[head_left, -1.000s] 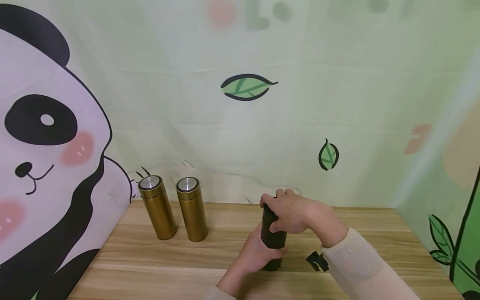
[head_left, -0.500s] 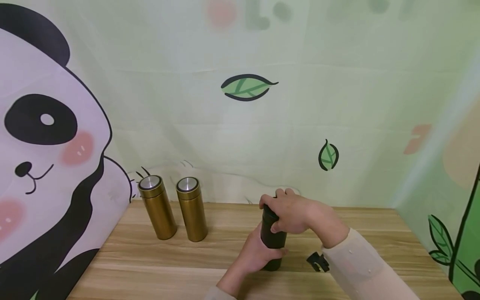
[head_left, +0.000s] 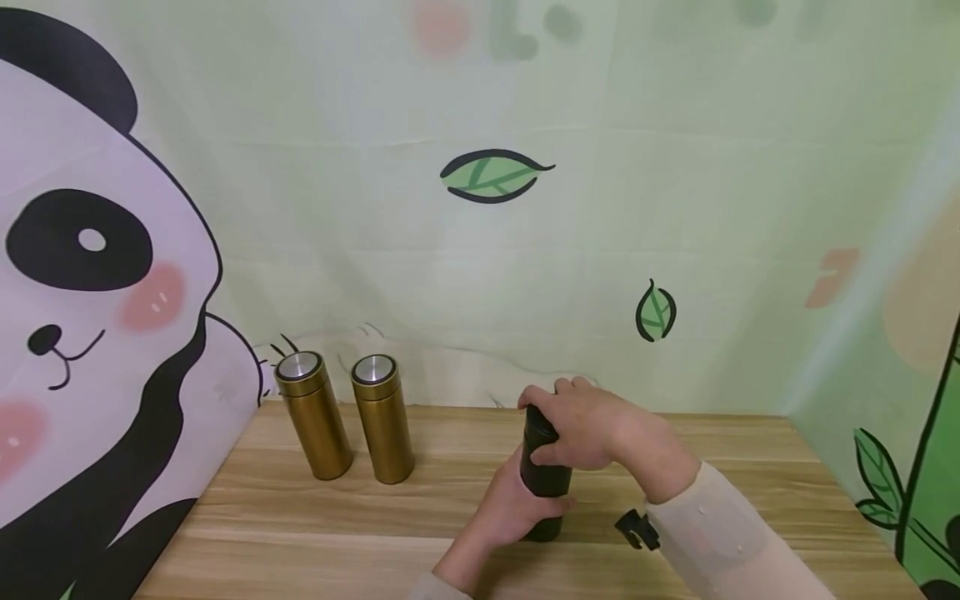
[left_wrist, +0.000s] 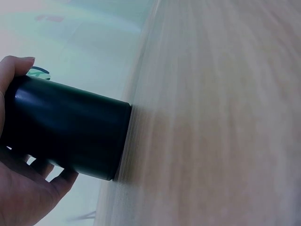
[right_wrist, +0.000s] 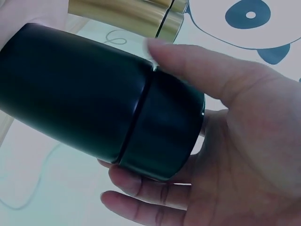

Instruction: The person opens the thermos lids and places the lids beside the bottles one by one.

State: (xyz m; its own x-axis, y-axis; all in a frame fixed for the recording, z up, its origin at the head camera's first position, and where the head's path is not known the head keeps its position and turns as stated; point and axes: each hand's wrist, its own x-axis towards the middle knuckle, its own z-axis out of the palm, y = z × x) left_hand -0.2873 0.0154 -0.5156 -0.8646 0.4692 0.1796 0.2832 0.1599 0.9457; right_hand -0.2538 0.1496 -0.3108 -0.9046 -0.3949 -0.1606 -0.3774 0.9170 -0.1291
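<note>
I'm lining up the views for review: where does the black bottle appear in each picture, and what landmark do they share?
Head: black bottle below and right of centre, in the left hand and right hand.
Left wrist: black bottle in the left half, appearing sideways, base toward the middle.
Right wrist: black bottle from the left edge past centre, lid at its right end.
Shared landmark: the printed backdrop.

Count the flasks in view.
3: the leftmost gold flask and a second gold flask beside it on the table, plus a black flask held in the left hand and right hand.
</note>
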